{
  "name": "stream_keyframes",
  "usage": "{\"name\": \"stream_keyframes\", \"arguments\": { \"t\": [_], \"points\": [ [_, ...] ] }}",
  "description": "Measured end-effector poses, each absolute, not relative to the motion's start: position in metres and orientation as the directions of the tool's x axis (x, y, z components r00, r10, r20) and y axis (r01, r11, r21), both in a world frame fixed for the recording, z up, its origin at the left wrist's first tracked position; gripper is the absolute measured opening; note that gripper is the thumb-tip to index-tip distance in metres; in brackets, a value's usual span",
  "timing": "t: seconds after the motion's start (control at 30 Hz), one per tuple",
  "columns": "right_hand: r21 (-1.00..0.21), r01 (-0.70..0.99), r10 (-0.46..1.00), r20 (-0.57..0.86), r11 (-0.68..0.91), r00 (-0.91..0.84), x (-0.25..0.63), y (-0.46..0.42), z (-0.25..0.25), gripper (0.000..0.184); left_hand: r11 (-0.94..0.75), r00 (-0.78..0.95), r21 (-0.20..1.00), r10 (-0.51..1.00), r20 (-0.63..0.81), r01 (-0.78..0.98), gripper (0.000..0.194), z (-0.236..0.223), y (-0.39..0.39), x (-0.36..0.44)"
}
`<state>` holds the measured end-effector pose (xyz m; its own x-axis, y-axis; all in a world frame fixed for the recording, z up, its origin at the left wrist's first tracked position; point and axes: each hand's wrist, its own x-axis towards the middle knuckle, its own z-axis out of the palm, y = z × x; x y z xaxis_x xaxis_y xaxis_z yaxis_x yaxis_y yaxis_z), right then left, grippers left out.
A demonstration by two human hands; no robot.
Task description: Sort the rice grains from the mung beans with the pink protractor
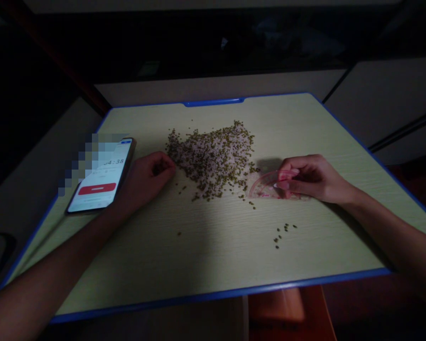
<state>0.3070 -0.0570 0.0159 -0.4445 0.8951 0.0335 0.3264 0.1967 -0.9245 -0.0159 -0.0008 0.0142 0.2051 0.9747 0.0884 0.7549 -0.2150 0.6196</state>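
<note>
A pile of mixed green beans and pale rice grains (213, 154) lies spread on a light wooden desk (206, 255) with a blue rim. My left hand (147, 177) rests on the desk at the pile's left edge, fingers curled in a loose pinch on something I cannot make out. My right hand (310, 177) sits at the pile's right side and grips a clear pink plastic protractor (264, 187) that lies flat on the desk. A small separate cluster of green beans (283, 233) lies nearer to me.
A lit phone (101, 177) showing a timer and a red button lies at the desk's left, just beside my left hand. Single stray beans dot the desk near the pile. The surroundings are dark; an orange-brown seat (287, 308) shows below the front edge.
</note>
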Motion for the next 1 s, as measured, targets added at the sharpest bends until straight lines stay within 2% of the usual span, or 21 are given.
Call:
{"name": "stream_keyframes", "arguments": {
  "t": [0.33,0.6,0.83,1.0],
  "points": [
    [-0.934,0.330,0.903,-0.017,0.139,-0.429,0.2999,-0.0564,0.0149,0.020,-0.207,0.200,0.621,0.976,0.083,0.756,0.011,0.0136,0.0001,-0.0154],
    [-0.970,0.217,0.938,0.030,0.111,-0.345,0.3096,-0.0548,0.0131,0.013,-0.217,0.205,0.620,0.974,0.091,0.754,0.010,0.0140,0.0005,-0.0151],
    [-0.961,0.255,0.924,-0.001,0.105,-0.383,0.3018,-0.0560,0.0156,0.017,-0.210,0.198,0.645,0.976,0.091,0.735,0.010,0.0130,0.0001,-0.0146],
    [-0.970,0.234,0.945,-0.008,0.072,-0.327,0.3015,-0.0552,0.0174,0.020,-0.218,0.201,0.632,0.975,0.100,0.744,0.010,0.0134,0.0003,-0.0156]
  ]
}}
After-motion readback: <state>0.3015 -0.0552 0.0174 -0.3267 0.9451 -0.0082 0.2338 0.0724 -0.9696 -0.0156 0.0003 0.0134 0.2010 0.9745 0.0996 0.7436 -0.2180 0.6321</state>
